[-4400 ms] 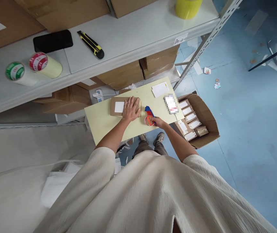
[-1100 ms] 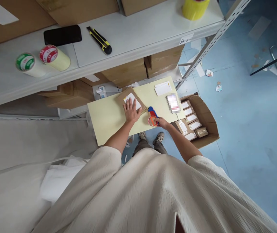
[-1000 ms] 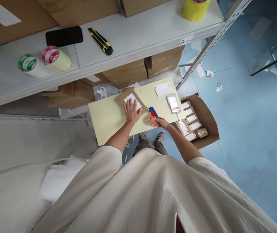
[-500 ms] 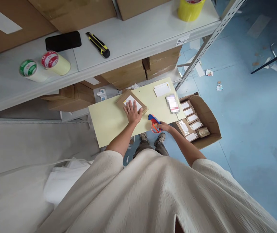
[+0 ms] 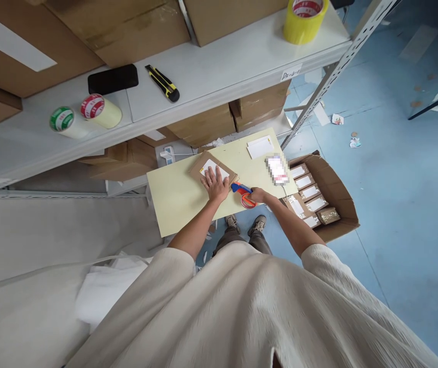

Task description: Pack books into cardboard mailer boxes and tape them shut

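Left hand [image 5: 216, 185] flat on the cardboard box [image 5: 221, 160], palm end near the box's near corner. Fingers spread a bit, lying over the white label [image 5: 207, 164] and covering part of it. Box sits turned at an angle on the pale yellow bench [image 5: 176, 204], its far corner at the far edge, roughly mid-length.

Right hand [image 5: 259, 196] has the tape dispenser [image 5: 242, 189], blue and red with an orange-red ring. Fingers closed around the handle end; exact fingertip positions too small to tell. Dispenser is at the near edge, right of mid-length, with its blue nose pointing at the box's right corner. Nose is just beside the box; cannot tell if they touch.

Rest of bench: white envelopes [image 5: 260, 147] by the far right corner, a pixelated flat item [image 5: 277, 169] along the right edge, cable [image 5: 284, 191] running off that edge.

Open carton [image 5: 337, 191] on the blue floor [image 5: 410, 214] just beyond the right edge, small labelled parcels [image 5: 310, 191] packed inside in rows.

Shelf [image 5: 211, 66] past the far edge: black phone [image 5: 113, 79], cutter [image 5: 162, 83], two tape rolls [image 5: 107, 113] toward its left end by the front edge, yellow tape roll [image 5: 305, 24] near its right end, big boxes [image 5: 237, 18] along the back.
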Motion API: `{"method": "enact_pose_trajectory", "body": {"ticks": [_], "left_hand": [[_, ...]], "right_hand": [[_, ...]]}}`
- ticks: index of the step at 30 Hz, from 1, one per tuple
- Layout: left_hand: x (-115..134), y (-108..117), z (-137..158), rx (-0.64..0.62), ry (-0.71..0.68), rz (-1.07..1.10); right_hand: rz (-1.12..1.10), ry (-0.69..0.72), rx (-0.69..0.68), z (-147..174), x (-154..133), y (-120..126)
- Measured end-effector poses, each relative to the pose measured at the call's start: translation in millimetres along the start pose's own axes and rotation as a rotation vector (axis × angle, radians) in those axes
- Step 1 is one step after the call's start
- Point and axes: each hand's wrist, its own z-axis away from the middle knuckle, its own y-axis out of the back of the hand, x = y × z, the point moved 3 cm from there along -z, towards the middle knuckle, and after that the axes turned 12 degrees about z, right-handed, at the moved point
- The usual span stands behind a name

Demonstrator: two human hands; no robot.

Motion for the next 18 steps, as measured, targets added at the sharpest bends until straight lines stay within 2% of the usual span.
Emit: {"method": "enact_pose_trajectory", "body": {"ticks": [6, 9, 11, 14, 18], "left_hand": [[4, 3, -3, -0.031, 0.036, 0.02], [3, 5, -5, -0.068, 0.041, 0.039], [2, 7, -6, -0.083, 0.029, 0.051], [3, 15, -4, -0.088, 0.001, 0.052], [5, 31, -1, -0.13, -0.019, 0.015]], "right_hand": [[0.165, 0.106, -0.027, 8, -19, -18], [0.166, 0.082, -0.025, 20, -12, -12], [0.154, 0.041, 0.003, 33, -2, 6], [0.097, -0.009, 0.076, 60, 6, 47], [-0.026, 0.026, 0.153, 94, -12, 93]]}}
